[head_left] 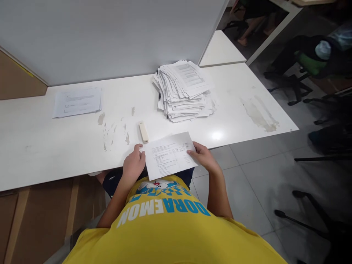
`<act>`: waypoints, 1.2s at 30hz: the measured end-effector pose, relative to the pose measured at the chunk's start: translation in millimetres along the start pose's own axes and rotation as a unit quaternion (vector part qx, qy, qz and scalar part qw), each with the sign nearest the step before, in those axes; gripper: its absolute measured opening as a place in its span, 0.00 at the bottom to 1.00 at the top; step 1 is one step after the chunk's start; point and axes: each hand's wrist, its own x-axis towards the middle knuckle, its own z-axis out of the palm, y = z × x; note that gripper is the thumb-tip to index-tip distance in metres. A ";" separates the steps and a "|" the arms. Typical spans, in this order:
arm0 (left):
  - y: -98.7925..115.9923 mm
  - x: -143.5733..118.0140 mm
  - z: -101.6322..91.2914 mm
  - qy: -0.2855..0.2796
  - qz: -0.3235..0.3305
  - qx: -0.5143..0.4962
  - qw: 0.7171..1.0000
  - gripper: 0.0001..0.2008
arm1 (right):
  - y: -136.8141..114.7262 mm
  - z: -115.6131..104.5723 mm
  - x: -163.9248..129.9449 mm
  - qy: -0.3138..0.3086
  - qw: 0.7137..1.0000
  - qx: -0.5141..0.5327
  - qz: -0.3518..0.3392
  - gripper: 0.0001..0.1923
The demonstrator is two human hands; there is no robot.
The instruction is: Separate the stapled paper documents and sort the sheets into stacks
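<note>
I hold a printed sheet of paper (169,155) at the near edge of the white table (55,146), partly over my lap. My left hand (134,165) grips its left edge and my right hand (202,155) grips its right edge. A small white stapler (143,131) lies on the table just beyond the sheet, closest to my left hand. Farther back stands a tall, untidy pile of printed papers (183,91).
A thin stack of sheets (77,102) lies at the back left. A grey partition (110,36) runs behind the table. Office chairs (299,69) stand on the tiled floor to the right, and a person's legs (249,25) show at the far back.
</note>
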 end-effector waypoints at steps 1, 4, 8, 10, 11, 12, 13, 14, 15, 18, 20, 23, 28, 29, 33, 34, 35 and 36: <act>0.4 -0.3 0.1 -0.001 -0.004 -0.007 1.000 0.17 | 0.7 -0.9 0.8 -0.007 1.000 0.012 -0.005 0.21; 1.6 -1.1 0.9 0.000 -0.016 -0.014 1.000 0.20 | 3.7 -3.4 2.3 -0.019 0.999 0.045 -0.015 0.23; 2.2 -1.0 2.1 0.003 -0.017 -0.019 1.000 0.21 | 5.8 -2.7 3.1 0.007 0.998 0.053 -0.025 0.21; 2.2 -0.4 3.0 -0.002 -0.020 -0.021 1.000 0.22 | 4.7 -1.4 3.3 0.012 0.999 0.041 -0.021 0.21; 2.0 0.0 3.6 -0.005 -0.022 -0.020 1.000 0.23 | 3.5 -0.9 3.4 0.011 0.999 0.033 -0.017 0.21; 1.8 0.4 4.4 -0.005 -0.022 -0.019 1.000 0.23 | 2.2 -0.6 3.5 0.009 1.000 0.022 -0.012 0.21; 1.4 0.7 5.2 -0.003 -0.020 -0.017 1.000 0.24 | 0.6 -0.5 3.6 0.010 1.000 0.009 -0.007 0.20; 0.9 0.9 6.2 0.002 -0.017 -0.016 1.000 0.24 | -0.9 -0.7 3.7 0.012 1.000 -0.004 -0.003 0.20; 0.4 0.9 7.1 0.008 -0.014 -0.016 1.000 0.24 | -2.5 -1.2 3.8 0.015 1.000 -0.014 -0.001 0.19; -0.5 0.1 9.5 0.024 -0.012 -0.028 0.999 0.25 | -6.2 -3.4 4.8 0.027 0.999 -0.022 -0.003 0.18; -0.5 -0.2 11.0 0.054 -0.008 -0.041 0.998 0.27 | -7.8 -5.4 6.0 0.031 0.999 -0.018 -0.002 0.19; -1.1 2.4 14.1 0.119 0.030 -0.032 0.992 0.25 | -8.8 -8.2 8.0 0.029 0.999 -0.020 0.001 0.19; -8.9 16.5 16.7 0.157 0.141 -0.023 0.977 0.25 | -9.0 -9.8 8.2 0.027 0.999 -0.023 0.002 0.19; -11.1 19.8 15.7 0.150 0.181 -0.023 0.972 0.25 | -9.2 -9.7 7.8 0.028 0.999 -0.024 0.003 0.19; -18.2 30.5 8.0 0.088 0.276 0.003 0.957 0.28 | -9.9 -8.7 6.0 0.029 0.999 -0.019 0.012 0.19; -19.4 32.5 6.3 0.079 0.279 0.014 0.957 0.29 | -9.7 -8.4 5.8 0.029 0.999 -0.016 0.013 0.19; -20.5 34.1 5.0 0.075 0.281 0.024 0.956 0.29 | -9.4 -8.2 5.6 0.031 0.999 -0.014 0.014 0.19; -21.5 35.5 4.3 0.072 0.283 0.030 0.956 0.29 | -8.9 -8.0 5.4 0.032 0.999 -0.011 0.016 0.19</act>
